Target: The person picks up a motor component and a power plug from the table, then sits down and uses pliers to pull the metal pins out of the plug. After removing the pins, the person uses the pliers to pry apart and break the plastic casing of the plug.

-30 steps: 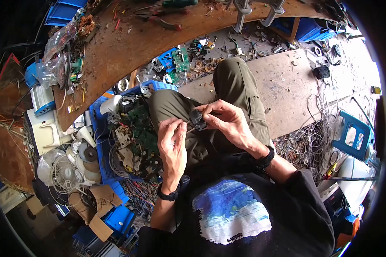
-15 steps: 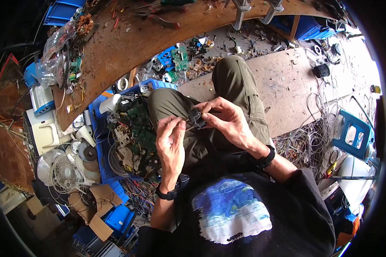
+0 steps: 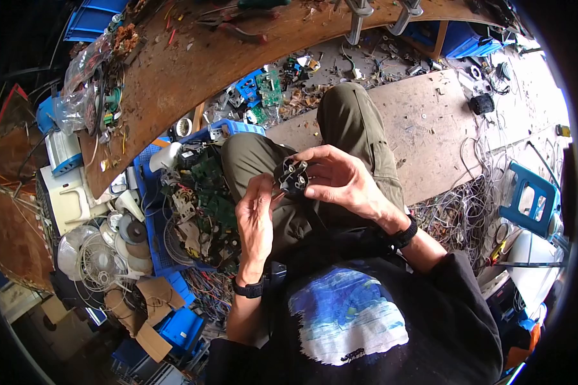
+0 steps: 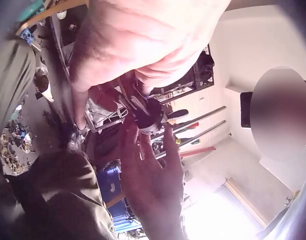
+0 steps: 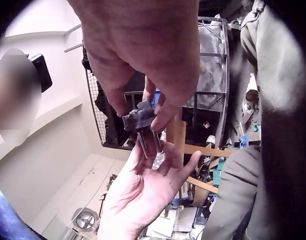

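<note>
A small black plastic fitting (image 3: pixel 293 178) with shiny metal contacts on its face is held between both hands over the lap. My right hand (image 3: pixel 347 189) grips it from the right, thumb below and fingers above. On the other side, my left hand (image 3: pixel 255 221) has its fingertips bent in against its edge. From the right wrist view, the black fitting (image 5: pixel 139 120) shows two dark strips reaching down to the fingers of my left hand (image 5: pixel 143 192). In the left wrist view, the left hand (image 4: pixel 143 40) covers part of the fitting.
A wooden bench (image 3: pixel 173 90) with pliers (image 3: pixel 241 31) curves across the top. On the left, a blue crate (image 3: pixel 149 224) holds circuit boards, beside a white fan (image 3: pixel 99 256). Tangled cables (image 3: pixel 453 215) and a blue stool (image 3: pixel 530 199) lie to the right.
The right hand has turned the black fitting so its face with the metal contacts now points up, and its fingers have spread wider round it. The left hand has rolled slightly inward.
</note>
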Available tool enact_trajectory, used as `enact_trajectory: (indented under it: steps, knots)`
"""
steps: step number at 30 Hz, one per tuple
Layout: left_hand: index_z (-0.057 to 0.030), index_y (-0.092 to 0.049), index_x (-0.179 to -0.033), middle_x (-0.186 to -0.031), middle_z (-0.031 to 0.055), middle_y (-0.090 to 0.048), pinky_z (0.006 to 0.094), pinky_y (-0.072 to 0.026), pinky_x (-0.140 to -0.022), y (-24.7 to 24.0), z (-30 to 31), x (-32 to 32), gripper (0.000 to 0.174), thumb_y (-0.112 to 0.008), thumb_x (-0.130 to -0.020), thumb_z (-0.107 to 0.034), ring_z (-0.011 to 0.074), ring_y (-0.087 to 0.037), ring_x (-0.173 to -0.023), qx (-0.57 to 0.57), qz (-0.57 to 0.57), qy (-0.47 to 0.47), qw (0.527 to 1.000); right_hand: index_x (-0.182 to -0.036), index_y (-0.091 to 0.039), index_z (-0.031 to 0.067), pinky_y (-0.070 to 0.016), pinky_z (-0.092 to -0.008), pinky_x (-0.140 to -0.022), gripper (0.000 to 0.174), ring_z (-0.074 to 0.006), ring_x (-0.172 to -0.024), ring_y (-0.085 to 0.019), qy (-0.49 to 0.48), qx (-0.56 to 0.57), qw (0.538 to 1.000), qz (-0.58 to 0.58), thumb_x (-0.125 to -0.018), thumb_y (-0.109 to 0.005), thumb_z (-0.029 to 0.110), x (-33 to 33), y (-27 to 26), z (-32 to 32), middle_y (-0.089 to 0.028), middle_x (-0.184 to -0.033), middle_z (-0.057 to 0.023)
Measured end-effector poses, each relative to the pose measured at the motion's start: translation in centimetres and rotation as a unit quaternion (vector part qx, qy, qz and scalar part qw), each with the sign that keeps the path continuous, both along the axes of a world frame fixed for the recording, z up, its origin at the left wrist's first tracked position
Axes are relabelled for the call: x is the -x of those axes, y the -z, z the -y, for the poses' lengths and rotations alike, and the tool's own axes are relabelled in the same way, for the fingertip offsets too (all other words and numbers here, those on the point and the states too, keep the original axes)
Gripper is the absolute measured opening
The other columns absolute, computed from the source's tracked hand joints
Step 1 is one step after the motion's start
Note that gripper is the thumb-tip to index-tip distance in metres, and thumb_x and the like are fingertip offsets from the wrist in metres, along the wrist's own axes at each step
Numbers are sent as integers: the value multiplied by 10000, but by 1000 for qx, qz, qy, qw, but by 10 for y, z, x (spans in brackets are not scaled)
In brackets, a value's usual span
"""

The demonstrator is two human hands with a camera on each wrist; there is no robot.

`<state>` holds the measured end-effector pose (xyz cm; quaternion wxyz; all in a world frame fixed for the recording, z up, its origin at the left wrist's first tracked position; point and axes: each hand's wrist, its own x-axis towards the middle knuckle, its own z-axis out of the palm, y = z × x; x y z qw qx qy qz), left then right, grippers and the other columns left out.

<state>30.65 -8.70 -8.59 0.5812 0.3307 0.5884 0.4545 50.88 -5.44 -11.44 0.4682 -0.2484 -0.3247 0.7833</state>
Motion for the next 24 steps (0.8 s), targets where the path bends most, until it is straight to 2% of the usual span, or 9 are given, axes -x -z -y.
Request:
enact_trajectory:
  steps: [2, 7, 9, 10, 12, 15, 22, 24]
  knots:
    - [-4, -638, -1143, -1081, 10, -628, 290, -522, -944, -4, 0, -1, 286, -554, -1078, -270, 113, -628, -1008, -12, -10, 12, 1000, -1343, -522, 14, -492, -347, -1071, 533, -178, -1235, -592, 0, -19, 1000, -21, -870, -753, -70, 2, 3, 1, -590, -1353, -91]
    - [-13, -628, -1172, -1085, 16, -636, 280, -499, -970, -5, -1, 2, 268, -587, -1061, -254, 123, -615, -1058, -54, -61, 40, 996, -1323, -532, 20, -498, -345, -1064, 510, -171, -1235, -584, 11, 0, 997, -72, -871, -751, -72, 5, 6, 4, -586, -1350, -93]
    - [-12, -630, -1172, -1133, 30, -653, 281, -473, -1002, -8, -3, 4, 239, -626, -1039, -210, 127, -604, -1084, -98, -120, 120, 981, -1318, -535, 23, -503, -343, -1056, 508, -165, -1227, -583, 16, 3, 997, -76, -869, -752, -75, 4, 5, 4, -584, -1348, -92]
    - [-12, -630, -1172, -1133, 30, -653, 281, -473, -1002, -11, -3, 2, 239, -626, -1039, -210, 127, -604, -1084, -98, -120, 120, 981, -1316, -536, 24, -510, -339, -1042, 504, -158, -1197, -592, 19, -2, 998, -56, -871, -754, -68, 3, 6, 3, -593, -1326, -87]
    - [-5, -642, -1176, -1175, 40, -671, 282, -450, -1012, -16, -3, -3, 258, -682, -1004, -193, 121, -606, -1067, -41, -23, 105, 993, -1315, -538, 24, -518, -334, -1027, 500, -151, -1168, -601, 23, -7, 999, -35, -873, -757, -61, 3, 6, 3, -602, -1304, -81]
    - [8, -663, -1190, -1207, 47, -681, 283, -444, -1014, -7, 0, 0, 283, -705, -987, -185, 118, -613, -1075, -7, 13, 88, 996, -1308, -543, 18, -534, -313, -988, 484, -131, -1101, -618, 36, 35, 998, -25, -880, -762, -39, 3, 6, 3, -628, -1242, -68]
    - [24, -682, -1205, -1225, 57, -681, 284, -453, -999, -7, -1, 4, 325, -718, -980, -207, 129, -623, -1107, 1, -29, 69, 997, -1262, -561, 14, -546, -286, -940, 424, -112, -1030, -638, 40, 52, 998, -24, -891, -763, -17, 5, 7, 5, -655, -1186, -65]
    - [32, -683, -1202, -1278, 89, -662, 288, -470, -966, -10, -3, -1, 322, -701, -991, -211, 141, -626, -1097, 19, 93, 26, 995, -1251, -564, 16, -546, -284, -939, 412, -112, -1024, -641, 40, 60, 997, -28, -892, -763, -17, 7, 8, 6, -657, -1182, -66]
